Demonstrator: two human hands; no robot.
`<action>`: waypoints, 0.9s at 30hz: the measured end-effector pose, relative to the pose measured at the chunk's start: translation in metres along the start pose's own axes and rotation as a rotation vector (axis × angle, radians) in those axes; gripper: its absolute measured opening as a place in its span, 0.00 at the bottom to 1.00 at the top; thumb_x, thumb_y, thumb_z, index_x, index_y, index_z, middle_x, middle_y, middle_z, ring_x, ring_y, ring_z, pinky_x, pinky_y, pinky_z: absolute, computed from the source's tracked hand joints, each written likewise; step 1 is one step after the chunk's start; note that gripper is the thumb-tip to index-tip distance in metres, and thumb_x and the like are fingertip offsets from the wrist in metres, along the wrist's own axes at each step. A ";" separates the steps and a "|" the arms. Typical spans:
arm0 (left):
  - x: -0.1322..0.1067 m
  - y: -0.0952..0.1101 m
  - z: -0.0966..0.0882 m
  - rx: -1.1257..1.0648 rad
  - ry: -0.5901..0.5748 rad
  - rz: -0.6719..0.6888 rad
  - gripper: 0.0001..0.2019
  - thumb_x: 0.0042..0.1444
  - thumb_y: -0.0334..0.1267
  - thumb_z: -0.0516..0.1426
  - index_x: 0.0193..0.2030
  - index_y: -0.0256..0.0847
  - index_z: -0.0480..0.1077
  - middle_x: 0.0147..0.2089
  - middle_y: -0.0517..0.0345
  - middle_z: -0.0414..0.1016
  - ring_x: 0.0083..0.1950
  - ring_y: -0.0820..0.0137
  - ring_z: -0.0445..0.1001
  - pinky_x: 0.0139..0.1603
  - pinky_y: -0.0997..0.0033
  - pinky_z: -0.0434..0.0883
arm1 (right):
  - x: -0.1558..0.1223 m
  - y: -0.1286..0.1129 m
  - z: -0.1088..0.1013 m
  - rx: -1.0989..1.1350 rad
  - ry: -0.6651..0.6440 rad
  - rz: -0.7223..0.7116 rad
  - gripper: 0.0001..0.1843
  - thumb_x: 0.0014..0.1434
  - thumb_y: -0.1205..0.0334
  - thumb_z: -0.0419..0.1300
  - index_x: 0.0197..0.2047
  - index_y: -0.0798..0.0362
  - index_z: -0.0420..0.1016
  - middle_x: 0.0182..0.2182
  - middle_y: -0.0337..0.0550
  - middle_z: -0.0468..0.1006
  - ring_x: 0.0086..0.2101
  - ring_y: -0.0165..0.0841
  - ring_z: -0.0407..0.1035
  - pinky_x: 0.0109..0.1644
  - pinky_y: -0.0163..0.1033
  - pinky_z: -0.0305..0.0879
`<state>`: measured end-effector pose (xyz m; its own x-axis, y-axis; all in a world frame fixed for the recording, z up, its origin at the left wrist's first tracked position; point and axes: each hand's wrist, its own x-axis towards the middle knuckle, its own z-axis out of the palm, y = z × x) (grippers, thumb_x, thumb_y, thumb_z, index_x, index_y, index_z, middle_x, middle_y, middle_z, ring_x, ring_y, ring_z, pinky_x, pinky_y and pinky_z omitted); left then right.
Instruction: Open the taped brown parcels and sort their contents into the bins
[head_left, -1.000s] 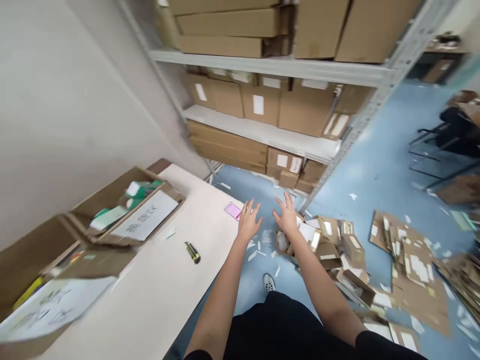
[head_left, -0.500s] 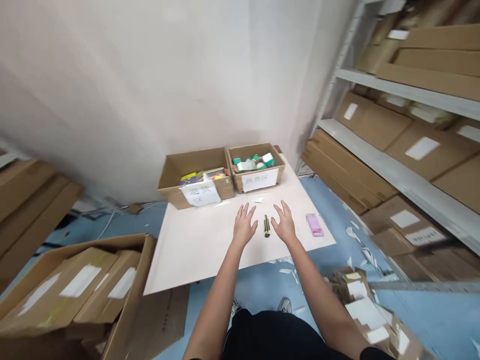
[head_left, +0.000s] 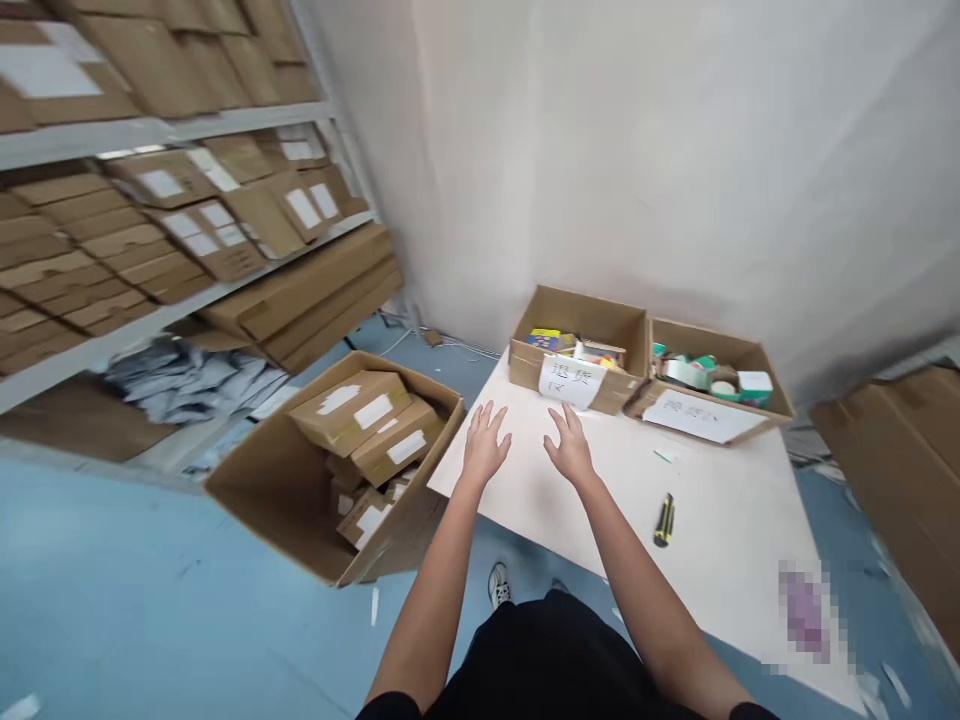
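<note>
My left hand (head_left: 484,447) hovers above the left part of the white table (head_left: 525,510), fingers spread and holding nothing. Level with it, my right hand (head_left: 571,452) is also open and empty, below the labelled carton (head_left: 517,365) that holds small mixed items. A black and yellow utility knife (head_left: 664,520) lies on the table to the right of my right forearm. Beside that carton, a second labelled carton (head_left: 776,400) contains green and white boxes and rolls. A large open cardboard box (head_left: 255,500) with several taped parcels (head_left: 349,410) stands left of my left hand.
Metal shelves (head_left: 180,130) stacked with cardboard boxes stand at the left. A pixelated pinkish-purple thing (head_left: 805,610) is at the table's right corner. Large brown cardboard (head_left: 900,480) leans beyond the table's right side. Paper scraps lie on the blue floor (head_left: 247,640).
My view has swung left, so the table, cartons and knife appear farther right. The large box of parcels and the left shelves have come into fuller view. Both hands remain open.
</note>
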<state>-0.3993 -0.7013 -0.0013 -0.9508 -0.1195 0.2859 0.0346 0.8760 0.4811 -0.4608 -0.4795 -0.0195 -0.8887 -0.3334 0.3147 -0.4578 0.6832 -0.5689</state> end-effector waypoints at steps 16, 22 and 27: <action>-0.081 -0.119 -0.053 0.140 0.135 -0.545 0.28 0.64 0.37 0.59 0.71 0.44 0.65 0.79 0.46 0.55 0.79 0.50 0.52 0.77 0.43 0.58 | 0.091 -0.109 0.153 0.244 -0.453 -0.352 0.36 0.63 0.62 0.59 0.74 0.51 0.61 0.75 0.55 0.54 0.72 0.48 0.51 0.73 0.56 0.58; -0.099 -0.189 -0.069 0.138 0.156 -0.639 0.29 0.64 0.38 0.58 0.72 0.44 0.64 0.79 0.45 0.54 0.79 0.50 0.52 0.77 0.45 0.58 | 0.121 -0.165 0.217 0.213 -0.550 -0.407 0.38 0.64 0.63 0.59 0.76 0.48 0.58 0.76 0.52 0.50 0.72 0.48 0.51 0.73 0.56 0.57; -0.087 -0.286 -0.082 0.109 0.113 -0.702 0.30 0.62 0.37 0.59 0.72 0.42 0.64 0.79 0.43 0.53 0.78 0.50 0.54 0.75 0.48 0.60 | 0.152 -0.200 0.282 0.109 -0.609 -0.396 0.38 0.64 0.62 0.59 0.76 0.47 0.56 0.77 0.50 0.49 0.73 0.48 0.49 0.73 0.55 0.58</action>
<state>-0.3009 -0.9797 -0.0956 -0.6995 -0.7142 0.0257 -0.6099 0.6153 0.4994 -0.5113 -0.8497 -0.0726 -0.4983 -0.8654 0.0517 -0.7191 0.3792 -0.5824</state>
